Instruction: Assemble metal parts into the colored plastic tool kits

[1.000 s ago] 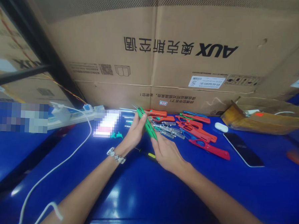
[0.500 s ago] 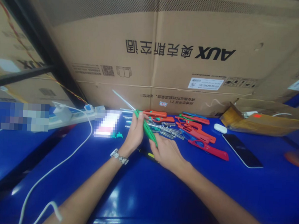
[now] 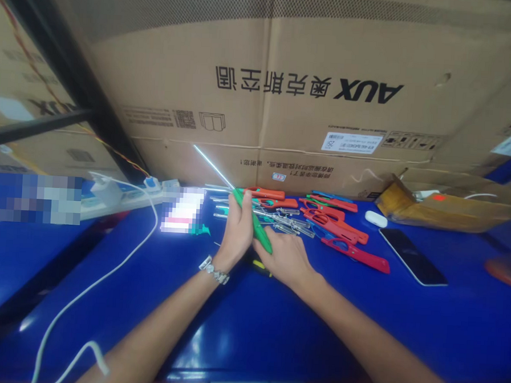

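Observation:
A green long-necked lighter (image 3: 261,236) slants across the middle, its thin metal tube pointing up and left. My left hand (image 3: 239,225) is closed round its front part, thumb on top near the tube. At the rear end of the handle my right hand (image 3: 288,256) grips it with curled fingers. Behind both hands lie orange lighter shells (image 3: 266,193) and a heap of metal tubes and wired parts (image 3: 286,220). A black and yellow screwdriver (image 3: 261,266) lies partly hidden beneath my hands. Small green trigger pieces (image 3: 202,230) sit to the left.
Red lighter shells (image 3: 355,255) lie to the right, beside a white earphone case (image 3: 376,219) and a phone (image 3: 412,257). A cut-open cardboard box (image 3: 443,210) stands further right. A white cable (image 3: 100,286) runs from a power strip (image 3: 122,199) at left. A large carton (image 3: 259,111) walls the back.
My left hand has shifted slightly right and rolled along the green lighter's handle. The lighter has turned a little. My right hand stays at its rear end.

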Motion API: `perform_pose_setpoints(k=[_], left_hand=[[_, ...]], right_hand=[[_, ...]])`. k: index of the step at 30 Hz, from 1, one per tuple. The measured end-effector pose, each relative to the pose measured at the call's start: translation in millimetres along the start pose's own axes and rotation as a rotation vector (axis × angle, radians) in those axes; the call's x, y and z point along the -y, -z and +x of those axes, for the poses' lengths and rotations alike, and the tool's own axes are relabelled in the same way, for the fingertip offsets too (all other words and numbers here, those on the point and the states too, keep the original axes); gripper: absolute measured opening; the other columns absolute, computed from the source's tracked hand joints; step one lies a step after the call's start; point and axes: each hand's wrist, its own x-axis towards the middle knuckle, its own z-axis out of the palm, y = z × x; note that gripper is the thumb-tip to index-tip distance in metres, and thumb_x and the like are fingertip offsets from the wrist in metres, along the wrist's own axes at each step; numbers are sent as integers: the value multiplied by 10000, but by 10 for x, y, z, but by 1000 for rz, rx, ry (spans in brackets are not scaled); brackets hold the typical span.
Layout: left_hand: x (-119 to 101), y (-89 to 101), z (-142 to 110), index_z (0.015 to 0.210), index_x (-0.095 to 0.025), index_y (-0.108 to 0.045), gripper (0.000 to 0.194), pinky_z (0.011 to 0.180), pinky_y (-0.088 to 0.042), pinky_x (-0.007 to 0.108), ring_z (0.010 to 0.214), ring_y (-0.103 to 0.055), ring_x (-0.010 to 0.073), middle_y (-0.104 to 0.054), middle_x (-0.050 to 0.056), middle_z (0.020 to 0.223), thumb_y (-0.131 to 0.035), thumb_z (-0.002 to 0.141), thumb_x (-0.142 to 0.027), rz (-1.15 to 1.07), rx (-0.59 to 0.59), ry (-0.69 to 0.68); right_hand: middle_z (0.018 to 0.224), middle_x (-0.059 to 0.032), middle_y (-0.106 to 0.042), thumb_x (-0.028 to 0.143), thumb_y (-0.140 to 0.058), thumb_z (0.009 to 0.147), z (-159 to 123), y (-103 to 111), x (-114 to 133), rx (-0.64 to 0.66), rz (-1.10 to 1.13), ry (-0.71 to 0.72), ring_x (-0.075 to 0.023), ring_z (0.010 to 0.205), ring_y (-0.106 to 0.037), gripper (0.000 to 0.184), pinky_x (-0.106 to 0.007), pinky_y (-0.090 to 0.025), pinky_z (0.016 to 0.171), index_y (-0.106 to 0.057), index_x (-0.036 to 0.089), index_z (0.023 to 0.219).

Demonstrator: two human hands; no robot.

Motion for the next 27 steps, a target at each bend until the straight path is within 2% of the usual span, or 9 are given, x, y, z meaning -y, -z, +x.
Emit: perform_pose_setpoints(k=[3,8,11,13,17,21,24,27], left_hand=[[-34,1,35,942,-201,-570,442,745,-474,272,829,-582,172,-583,24,846,-530,893,-639,31,0,-4],[-31,51,127,618,-184,-498,506,493,-407,229,490,-469,97,-495,-22,574,-576,870,-616,-99,1,107],[-22,44,135,577,-202,-427,493,412,-384,225,388,-433,85,-431,-64,475,-675,807,-561,-241,-52,181],[-16,22,139,555,-209,-384,494,375,-361,219,349,-411,80,-400,-81,436,-711,783,-501,-284,-89,177],[-11,-31,171,515,-207,-388,465,353,-338,216,329,-407,79,-394,-80,396,-697,796,-412,-261,-85,156],[-51,-65,166,535,-205,-391,493,371,-345,213,347,-412,72,-404,-78,412,-723,783,-474,-302,-5,204],[-103,-65,124,646,-190,-513,447,454,-431,223,435,-502,87,-512,-46,507,-653,823,-576,-444,123,256],[-139,-55,88,806,-170,-625,434,589,-520,260,605,-629,131,-654,19,677,-581,873,-596,-560,222,246]], right_hand=[[771,-54,-745,424,-404,999,-18,-10,3,-40,9,-2,-211,657,-690,337,-287,-233,547,-641,190,947],[741,-39,-737,423,-398,993,-49,-25,28,-42,47,45,-189,634,-675,345,-291,-222,549,-636,191,901],[752,-30,-736,416,-407,991,-48,-34,51,-24,70,86,-174,641,-666,340,-287,-221,553,-635,186,887],[759,-30,-735,427,-412,989,-43,-42,62,-35,81,94,-170,651,-662,348,-283,-224,557,-634,186,873],[762,-39,-736,503,-406,985,-31,-68,72,-86,104,48,-183,672,-667,396,-278,-239,563,-629,196,871],[772,-42,-735,422,-383,1002,-23,-102,57,-77,158,26,-187,664,-676,335,-275,-271,567,-622,193,952],[770,-36,-732,407,-354,1010,-21,-117,28,-86,255,6,-190,667,-679,333,-267,-301,579,-609,194,1036],[704,-14,-697,425,-318,1018,-25,-120,4,-73,369,-8,-179,645,-661,371,-256,-325,596,-611,200,985]])
